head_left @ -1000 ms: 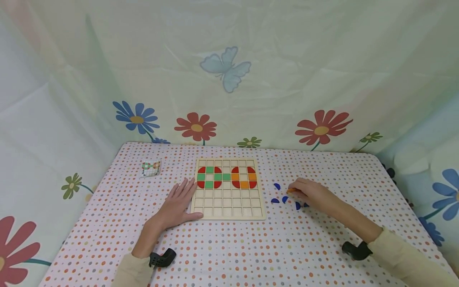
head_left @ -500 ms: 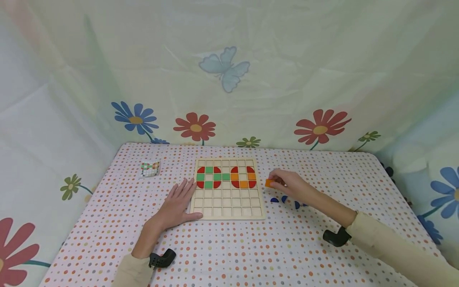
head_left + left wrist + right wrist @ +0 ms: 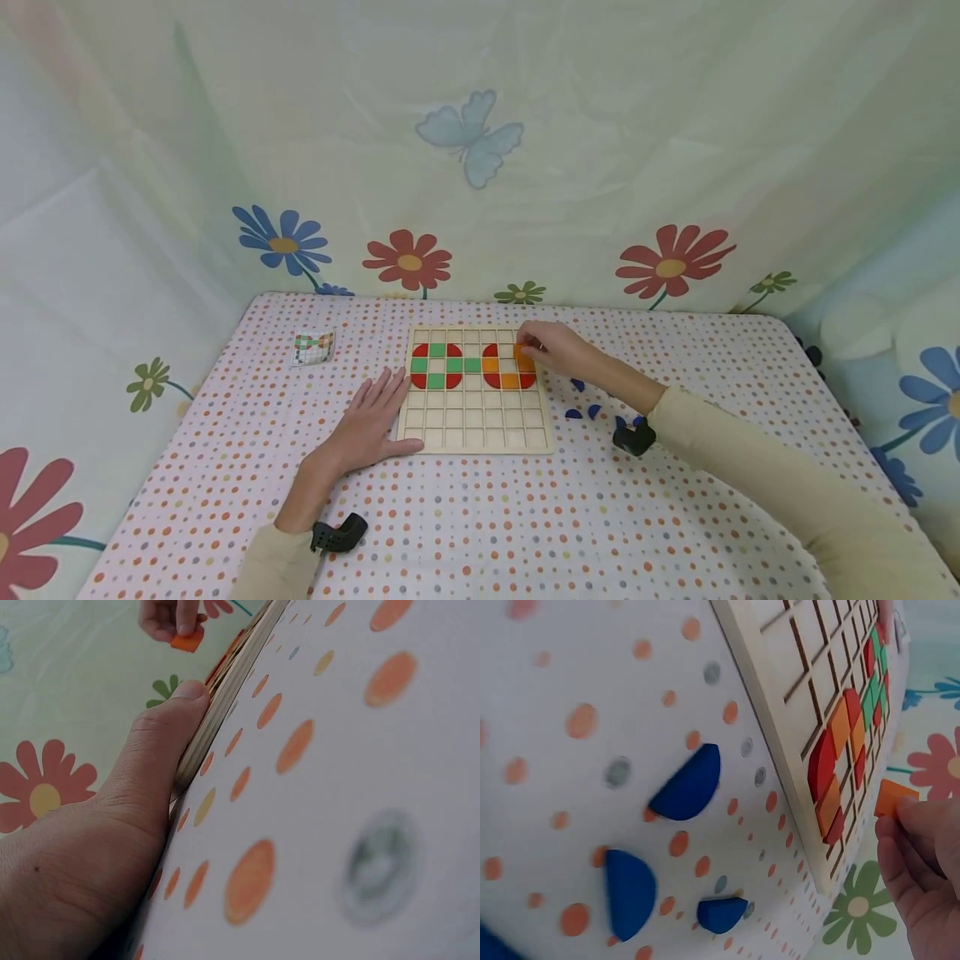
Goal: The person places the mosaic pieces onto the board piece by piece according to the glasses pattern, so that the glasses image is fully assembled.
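A wooden grid board (image 3: 480,429) lies on the table, with red, green and orange tiles set in its upper rows. My right hand (image 3: 558,346) pinches an orange square tile (image 3: 895,798) between thumb and fingers, above the board's upper right part. In the right wrist view the tile is raised clear of the board. My left hand (image 3: 367,429) rests flat along the board's left edge, fingers spread and thumb at the lower left corner. The left wrist view shows its thumb (image 3: 161,735) against the board's side.
Several blue half-round tiles (image 3: 631,895) lie on the dotted tablecloth right of the board, under the right forearm. A small pattern card (image 3: 312,348) lies at the back left. A floral curtain (image 3: 570,167) stands behind the table.
My right hand has picked up the orange tile from beside the blue pieces and carried it left to over the board. The left hand stays in place.
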Motion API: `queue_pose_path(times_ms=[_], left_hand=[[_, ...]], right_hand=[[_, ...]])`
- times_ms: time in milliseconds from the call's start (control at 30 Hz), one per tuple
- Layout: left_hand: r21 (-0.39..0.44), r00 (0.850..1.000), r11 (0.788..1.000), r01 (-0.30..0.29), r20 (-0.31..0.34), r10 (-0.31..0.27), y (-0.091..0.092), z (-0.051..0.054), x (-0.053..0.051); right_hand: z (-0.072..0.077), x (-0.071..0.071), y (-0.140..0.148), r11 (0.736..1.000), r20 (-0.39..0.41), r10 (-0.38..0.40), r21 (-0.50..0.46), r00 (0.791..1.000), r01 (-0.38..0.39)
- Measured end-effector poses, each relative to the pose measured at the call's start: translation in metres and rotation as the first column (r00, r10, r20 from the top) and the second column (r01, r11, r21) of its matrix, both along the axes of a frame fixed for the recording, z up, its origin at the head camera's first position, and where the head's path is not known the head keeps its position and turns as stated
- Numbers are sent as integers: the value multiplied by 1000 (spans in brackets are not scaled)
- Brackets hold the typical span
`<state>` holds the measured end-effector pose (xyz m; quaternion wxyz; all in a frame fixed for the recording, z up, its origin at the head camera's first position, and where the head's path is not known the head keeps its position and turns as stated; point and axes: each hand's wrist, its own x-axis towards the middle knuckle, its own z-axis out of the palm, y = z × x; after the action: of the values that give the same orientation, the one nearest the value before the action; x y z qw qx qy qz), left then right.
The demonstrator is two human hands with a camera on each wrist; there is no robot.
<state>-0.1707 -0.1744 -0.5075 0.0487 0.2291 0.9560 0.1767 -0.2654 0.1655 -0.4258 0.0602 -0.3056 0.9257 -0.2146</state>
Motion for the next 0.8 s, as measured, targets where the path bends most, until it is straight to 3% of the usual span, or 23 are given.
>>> queue_pose_path(times_ms=[267, 800], left_hand=[[-7, 1000, 1000, -2, 2, 2, 0, 0, -2], [-12, 1000, 1000, -7, 10, 7, -1, 0, -2]], right_hand=[[-10, -26, -19, 996, 59, 13, 85, 998, -18], [-17, -37, -23, 995, 120, 20, 100, 993, -32]])
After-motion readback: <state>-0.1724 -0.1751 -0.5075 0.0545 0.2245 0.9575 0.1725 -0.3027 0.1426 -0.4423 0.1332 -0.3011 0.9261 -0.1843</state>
